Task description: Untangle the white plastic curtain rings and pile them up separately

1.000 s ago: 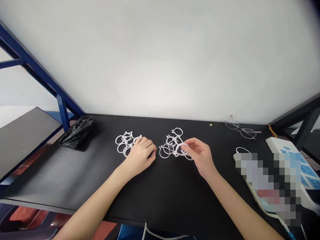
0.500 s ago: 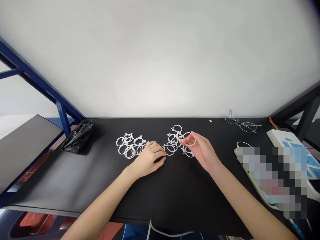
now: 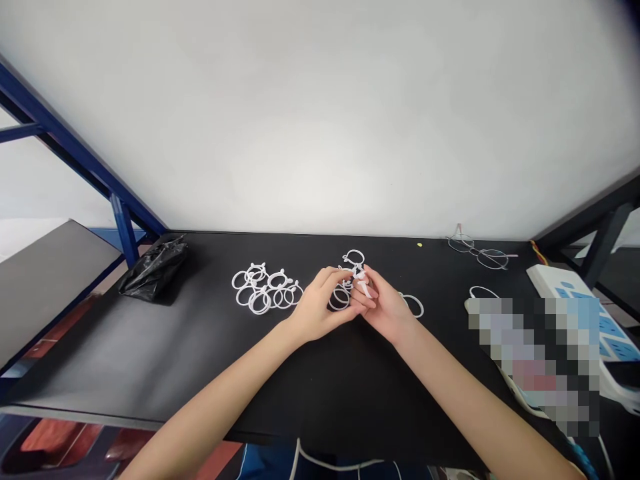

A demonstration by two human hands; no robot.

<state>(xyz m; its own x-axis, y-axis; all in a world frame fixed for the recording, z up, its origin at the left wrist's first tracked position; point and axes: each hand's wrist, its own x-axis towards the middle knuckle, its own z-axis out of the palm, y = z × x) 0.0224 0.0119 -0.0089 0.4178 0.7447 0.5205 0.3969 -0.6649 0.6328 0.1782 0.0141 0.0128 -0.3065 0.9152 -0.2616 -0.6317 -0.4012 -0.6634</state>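
Observation:
White plastic rings with small eyelets, like curtain rings, lie in a left pile and a right pile on the black tabletop. My right hand holds one white curtain ring in its bent fingers, above the right pile. Against those fingers reaches my left hand, its thumb and forefinger apart; whether it touches the held ring I cannot tell. Another ring shows partly behind my right wrist. My hands hide part of the right pile.
A crumpled black plastic bag sits at the left by a blue metal frame. Eyeglasses lie at the back right. Nearer on the right are a blurred-out phone and a white power strip. A pale wall rises behind.
My right hand has moved left and turned with the ring in it. My left hand has lifted off the table and come right to meet it, uncovering more of the left pile.

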